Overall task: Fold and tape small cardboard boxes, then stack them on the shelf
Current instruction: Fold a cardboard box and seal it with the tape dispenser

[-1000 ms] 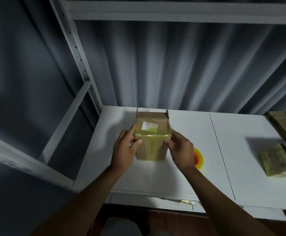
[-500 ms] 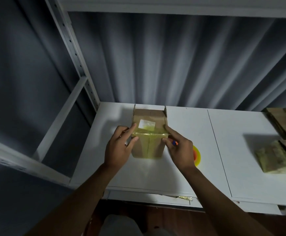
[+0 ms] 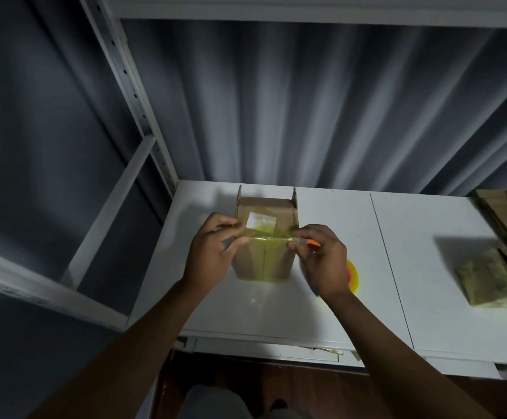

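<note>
- A grey shelf upright (image 3: 134,95) rises at the far left of the white shelf (image 3: 276,309).
- The left hand (image 3: 213,255) pinches the box's left edge, fingers curled onto the yellow tape (image 3: 264,238).
- The box (image 3: 266,237) stands on the shelf between both hands, two flaps up.
- The right hand (image 3: 321,258) grasps the box's right edge; a tape roll (image 3: 353,275) lies behind it.
- Flat cartons (image 3: 494,270) lie well apart at right.
</note>
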